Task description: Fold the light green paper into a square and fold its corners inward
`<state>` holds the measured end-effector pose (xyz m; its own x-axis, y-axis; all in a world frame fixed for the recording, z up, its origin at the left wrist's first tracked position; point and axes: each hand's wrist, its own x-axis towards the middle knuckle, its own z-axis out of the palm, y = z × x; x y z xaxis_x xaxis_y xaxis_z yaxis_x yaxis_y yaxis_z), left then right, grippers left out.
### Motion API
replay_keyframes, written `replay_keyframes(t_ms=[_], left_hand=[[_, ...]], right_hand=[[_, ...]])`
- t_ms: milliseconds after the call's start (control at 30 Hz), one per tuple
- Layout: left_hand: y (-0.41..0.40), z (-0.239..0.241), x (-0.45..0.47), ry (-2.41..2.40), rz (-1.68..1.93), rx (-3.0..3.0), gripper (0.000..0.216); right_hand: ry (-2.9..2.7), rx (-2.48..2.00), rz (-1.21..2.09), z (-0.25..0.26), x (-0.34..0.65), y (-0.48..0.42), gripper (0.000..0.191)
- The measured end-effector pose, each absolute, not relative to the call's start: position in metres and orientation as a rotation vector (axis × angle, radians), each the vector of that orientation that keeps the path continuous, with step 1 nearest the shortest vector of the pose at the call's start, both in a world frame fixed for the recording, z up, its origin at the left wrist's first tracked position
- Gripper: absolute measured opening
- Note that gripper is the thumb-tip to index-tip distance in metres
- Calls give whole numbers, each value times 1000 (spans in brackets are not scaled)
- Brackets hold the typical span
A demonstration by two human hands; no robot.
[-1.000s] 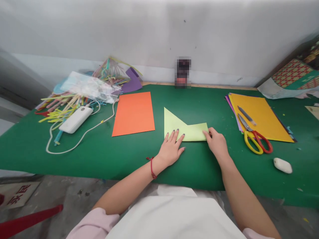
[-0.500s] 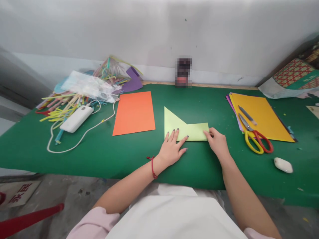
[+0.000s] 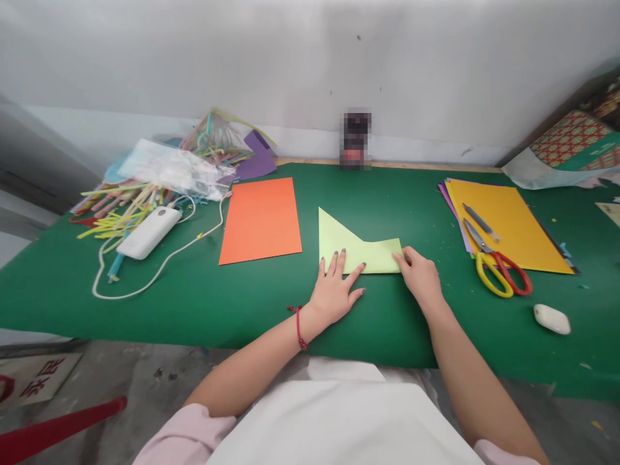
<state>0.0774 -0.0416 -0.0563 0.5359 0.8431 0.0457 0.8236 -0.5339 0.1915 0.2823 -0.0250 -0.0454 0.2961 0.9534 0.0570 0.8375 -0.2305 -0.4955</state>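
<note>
A light green sheet of paper (image 3: 356, 248), folded along its front edge and pointed at its upper left, lies on the green tabletop (image 3: 271, 303). My left hand (image 3: 334, 287) rests flat on its lower left part, fingers spread. At the paper's right end, my right hand (image 3: 420, 274) pinches the edge between thumb and fingers. That right end is lifted a little and bends. Left of the folded sheet lies an orange sheet (image 3: 261, 221), touched by neither hand.
Yellow- and red-handled scissors (image 3: 494, 265) and a grey craft knife (image 3: 481, 223) lie on stacked coloured paper (image 3: 526, 226) at right, near a white case (image 3: 551, 319). At left are a white power bank (image 3: 149, 232) with a cable and a heap of paper strips (image 3: 116, 200).
The right end of the green paper has curled up and shifted slightly left with my right hand. My left hand stays pressed in nearly the same place.
</note>
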Motion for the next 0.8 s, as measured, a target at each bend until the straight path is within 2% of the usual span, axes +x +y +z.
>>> replay_keyframes(t_ms=[200, 400, 800], left_hand=[[-42, -55, 78, 1480, 167, 2625, 57], [-45, -53, 88, 1627, 106, 2536, 66], [-46, -55, 96, 1744, 198, 2422, 63]], right_hand=[[-1577, -2136, 348, -45, 282, -25, 27], [-1560, -2226, 359, -41, 279, -26, 20], [-1546, -2249, 363, -40, 278, -26, 20]])
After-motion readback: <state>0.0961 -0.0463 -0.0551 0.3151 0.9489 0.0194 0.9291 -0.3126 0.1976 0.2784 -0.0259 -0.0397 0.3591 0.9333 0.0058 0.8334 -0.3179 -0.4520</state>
